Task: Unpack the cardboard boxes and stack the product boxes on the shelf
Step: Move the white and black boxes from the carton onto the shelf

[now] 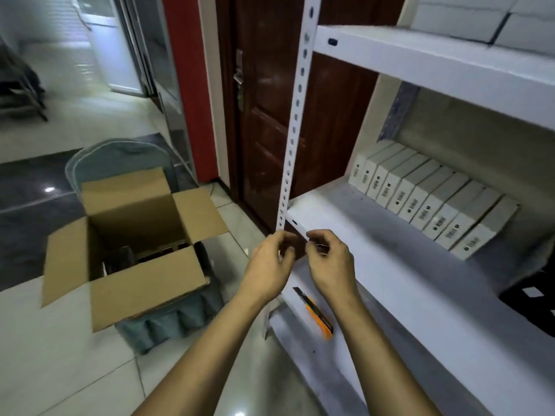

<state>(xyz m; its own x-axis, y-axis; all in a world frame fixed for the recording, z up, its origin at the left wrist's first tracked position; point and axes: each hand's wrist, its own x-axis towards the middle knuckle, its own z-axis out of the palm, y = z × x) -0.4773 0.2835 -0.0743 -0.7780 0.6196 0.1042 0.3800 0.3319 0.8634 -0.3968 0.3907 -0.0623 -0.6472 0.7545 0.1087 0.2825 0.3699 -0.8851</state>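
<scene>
A row of slim white product boxes (432,202) is already standing on edge along the back of the white metal shelf (390,283), so part of the stacking is looking done, while the open brown cardboard box (132,244) is sitting on a grey-blue fabric-covered chair (168,322) to the left with its flaps spread. Its inside is dark, and only vague shapes are showing at the bottom (whether more product boxes are waiting in there I cannot tell). The left hand (270,265) and the right hand (329,259) are hanging close together in front of the shelf's near corner, fingers curled, seemingly pinching something small or thin between them; what it is, or whether anything is there at all, is not showing clearly. An orange-and-black utility knife (315,313) is lying on the shelf just below the wrists. More white boxes (486,22) are resting on the upper shelf. Judging by this, the unpacking is looking well underway but not finished.
</scene>
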